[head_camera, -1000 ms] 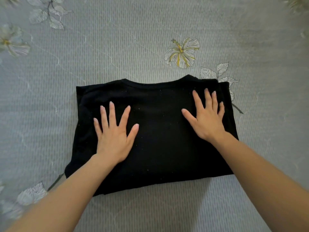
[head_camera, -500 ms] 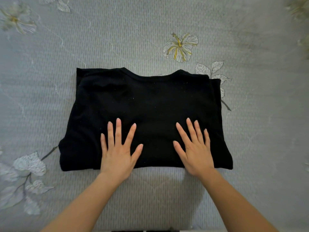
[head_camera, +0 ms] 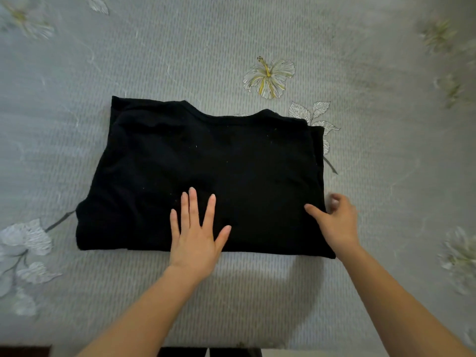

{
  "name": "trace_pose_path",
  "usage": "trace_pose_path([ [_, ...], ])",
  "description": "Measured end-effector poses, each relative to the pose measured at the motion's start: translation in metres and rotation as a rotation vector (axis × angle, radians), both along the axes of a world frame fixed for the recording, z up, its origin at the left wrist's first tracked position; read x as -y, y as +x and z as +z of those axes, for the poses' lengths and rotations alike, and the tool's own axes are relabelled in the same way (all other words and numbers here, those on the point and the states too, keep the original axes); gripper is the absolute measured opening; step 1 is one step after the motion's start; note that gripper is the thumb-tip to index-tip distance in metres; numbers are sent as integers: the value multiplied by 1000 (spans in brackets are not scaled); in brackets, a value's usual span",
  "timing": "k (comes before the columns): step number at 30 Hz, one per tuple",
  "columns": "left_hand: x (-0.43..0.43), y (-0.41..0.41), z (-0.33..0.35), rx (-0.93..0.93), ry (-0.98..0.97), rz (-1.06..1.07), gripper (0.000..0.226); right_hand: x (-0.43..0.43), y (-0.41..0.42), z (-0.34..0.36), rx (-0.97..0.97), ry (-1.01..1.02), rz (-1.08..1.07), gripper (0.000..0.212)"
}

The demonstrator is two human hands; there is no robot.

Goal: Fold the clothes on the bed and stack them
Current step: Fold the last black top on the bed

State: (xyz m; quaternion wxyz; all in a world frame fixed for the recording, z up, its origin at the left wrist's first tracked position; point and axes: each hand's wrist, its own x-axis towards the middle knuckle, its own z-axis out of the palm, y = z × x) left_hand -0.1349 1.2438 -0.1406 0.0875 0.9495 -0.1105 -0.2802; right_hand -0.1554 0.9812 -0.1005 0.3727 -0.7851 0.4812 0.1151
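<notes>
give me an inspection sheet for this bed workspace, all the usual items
surface: grey quilted bedsheet with printed white-and-yellow flowers
job's things: one folded black t-shirt lying flat, collar at the far side; no stack seen
clutter: nothing seen
grips: left grip flat, fingers spread, pressing the t-shirt near its front edge; right grip has its thumb on the t-shirt's right edge, fingers curled just past it, blurred, hold unclear
cables: nothing seen
surroundings: dark strip below the bed's near edge, too little showing to identify
</notes>
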Motion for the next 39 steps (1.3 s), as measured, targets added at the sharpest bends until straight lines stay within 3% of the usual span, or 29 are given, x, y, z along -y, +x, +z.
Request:
trace_pose_path([
  [3, -1, 6, 10, -88, -2, -22, 75, 8, 18, 20, -45, 313, -124, 54],
  [5, -2, 13, 19, -206, -65, 0, 74, 9, 30, 39, -106, 480, -42, 40],
  [7, -4, 26, 33, -360, -231, 100, 70, 5, 43, 59, -125, 521, 94, 34],
  [12, -35, 53, 84, -701, -941, 804, 43, -49, 85, 110, 54, 584, 325, 22],
  [15, -72, 58, 96, -757, -1293, 1110, 43, -108, 111, 122, 207, 670, 313, 25],
  [17, -98, 63, 98, -709, -1375, 1221, 44, -160, 122, 117, 313, 656, 283, 13],
  [19, -121, 68, 97, -656, -1380, 1285, 48, -211, 127, 100, 401, 575, 305, 19],
  [22, -153, 68, 90, -642, -1322, 1376, 53, -268, 118, 65, 276, 532, 503, 61],
  [25, -168, 61, 80, -640, -1155, 1369, 45, -284, 88, 48, 141, 501, 697, 52],
  [29, -155, 55, 71, -447, -969, 1189, 46, -259, 66, 33, 396, -9, 668, 33],
  [32, -148, 57, 74, -195, -994, 1063, 37, -232, 63, 28, 435, -186, 597, 42],
  [36, -161, 57, 69, 49, -928, 1064, 32, -218, 61, 26, 230, -207, 772, 63],
  [39, -172, 47, 45, 87, -535, 997, 38, -225, 54, 10, 17, -166, 964, 66],
])
